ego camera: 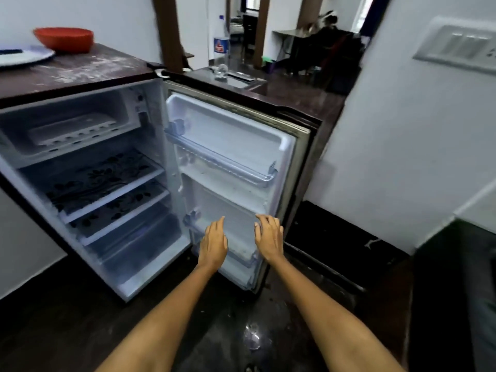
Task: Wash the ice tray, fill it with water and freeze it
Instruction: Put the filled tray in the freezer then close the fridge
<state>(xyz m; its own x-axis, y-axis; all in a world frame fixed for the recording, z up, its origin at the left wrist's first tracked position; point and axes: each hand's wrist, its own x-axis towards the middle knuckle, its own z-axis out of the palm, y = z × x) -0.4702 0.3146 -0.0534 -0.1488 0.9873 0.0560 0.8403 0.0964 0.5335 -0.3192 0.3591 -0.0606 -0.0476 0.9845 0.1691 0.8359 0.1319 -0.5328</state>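
The ice tray point(72, 131), white, lies flat in the freezer compartment point(16, 149) at the top of the small fridge; the picture is too blurred to tell whether it holds water. Judging from that, either it is already set to freeze and only the door is left to close, or it has yet to be taken out. The fridge door point(230, 146) stands wide open. Your left hand point(214, 241) and right hand point(269, 236) hover before the door's lower shelf, each grip loose and holding nothing.
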